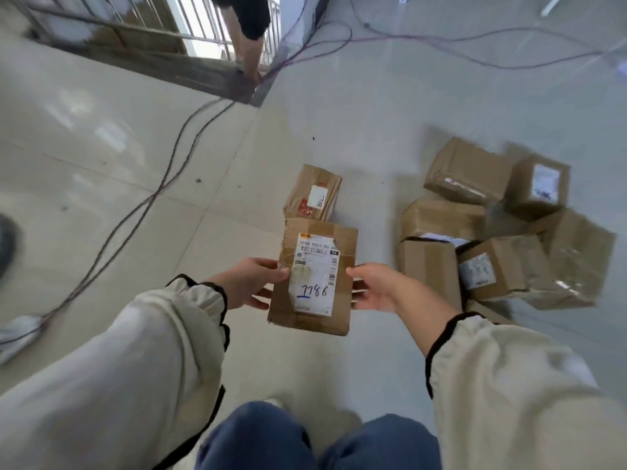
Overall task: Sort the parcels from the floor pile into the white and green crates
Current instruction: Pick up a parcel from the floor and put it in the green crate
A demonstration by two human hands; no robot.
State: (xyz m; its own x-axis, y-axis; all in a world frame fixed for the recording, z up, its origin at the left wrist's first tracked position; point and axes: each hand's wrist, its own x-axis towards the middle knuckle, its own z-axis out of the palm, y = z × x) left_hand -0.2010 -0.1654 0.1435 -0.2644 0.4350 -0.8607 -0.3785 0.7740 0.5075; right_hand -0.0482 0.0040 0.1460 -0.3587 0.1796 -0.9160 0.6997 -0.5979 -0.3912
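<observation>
Both hands are on one brown parcel [344,239], held out in front of the person above the floor [101,164]. The left hand [252,283] pinches the parcel's left edge, with the thumb lying on the top face beside the label and the fingers curled underneath. The right hand [376,286] grips the right edge in much the same way, thumb tip at the edge and fingers tucked below. The parcel is held roughly flat with its label side up. The white label [314,273] carries printed codes and a number handwritten in blue that looks like 7786. Cream sleeves [152,351] with dark cuffs cover both arms, and blue jeans [264,442] show below them.

Just beyond the held parcel, a small parcel [314,191] wrapped in tape lies alone on the pale tiles, with a white sticker and red marks on top. Off to the right, well apart from it, the pile [498,266] of brown cartons sits on the floor. Its boxes lean against and over one another, and several show white labels. Thin dark cables [135,212] trail across the tiles from the left toward a metal railing [210,25] on the far side. Another person's bare leg [252,52] stands there.
</observation>
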